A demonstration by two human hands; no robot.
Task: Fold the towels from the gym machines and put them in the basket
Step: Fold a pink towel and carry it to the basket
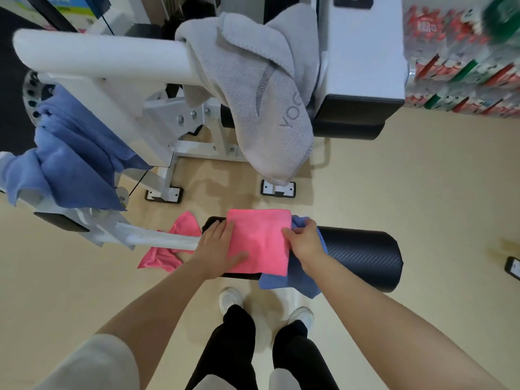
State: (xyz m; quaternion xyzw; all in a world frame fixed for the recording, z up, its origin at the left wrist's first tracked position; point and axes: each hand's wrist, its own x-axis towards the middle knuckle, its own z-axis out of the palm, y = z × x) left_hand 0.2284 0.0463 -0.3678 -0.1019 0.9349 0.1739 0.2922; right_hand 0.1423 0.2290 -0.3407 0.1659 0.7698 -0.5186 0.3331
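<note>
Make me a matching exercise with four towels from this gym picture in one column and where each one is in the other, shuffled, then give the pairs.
Things:
1. grey towel
2. folded pink towel
3. crumpled pink towel
4. big blue towel

Places:
A. under both hands on the black roller
B. draped on the machine at far left
C. hanging off the white padded bar
D. left of the left hand, by the white arm

Pairs: 1-C, 2-A, 3-D, 4-B

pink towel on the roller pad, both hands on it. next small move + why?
Probably one more fold: the right hand pinches the right edge of the pink towel while the left hand lies flat on its left side, pinning it on the black roller pad. Carrying that edge leftward would halve it. No basket is in view.
</note>
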